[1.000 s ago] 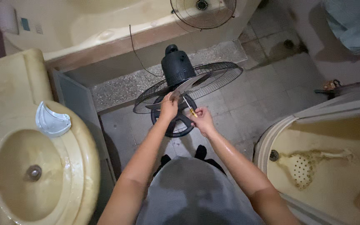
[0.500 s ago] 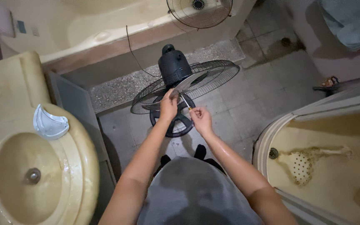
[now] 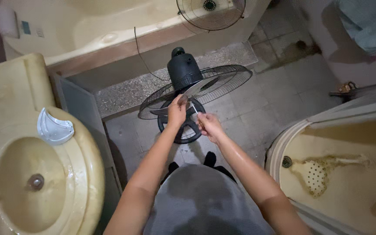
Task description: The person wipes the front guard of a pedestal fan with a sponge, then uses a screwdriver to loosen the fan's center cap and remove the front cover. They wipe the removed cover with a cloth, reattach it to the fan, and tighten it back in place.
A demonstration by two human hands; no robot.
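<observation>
left hand: closed on the edge of the pale translucent plastic fan blade, which sits inside the black wire rear guard of the black floor fan; the grip is clenched on the blade, steadying it.
right hand: fingers pinched around a thin metal tool with a yellowish handle, its tip pointing up toward the blade's hub; what the tip touches is too small to tell.
fan: tilted back on its black round base, which stands on the grey tiled floor in front of the person's feet; the black motor housing is behind the guard.
nearby: the detached front wire grille rests on the rim of the cream bathtub; a cream sink with a white soap holder is at the left.
risk, slipping: both forearms look wet, so the thin tool could slide out of the pinch, or off the hub and into the left hand.
risk, tipping: pushing on the tilted head could rock the fan on its base.
risk, blade: a hard twist on the thin plastic could crack it.
risk, cord: a dark cord trails near wet surfaces; whether it is plugged in cannot be seen.
</observation>
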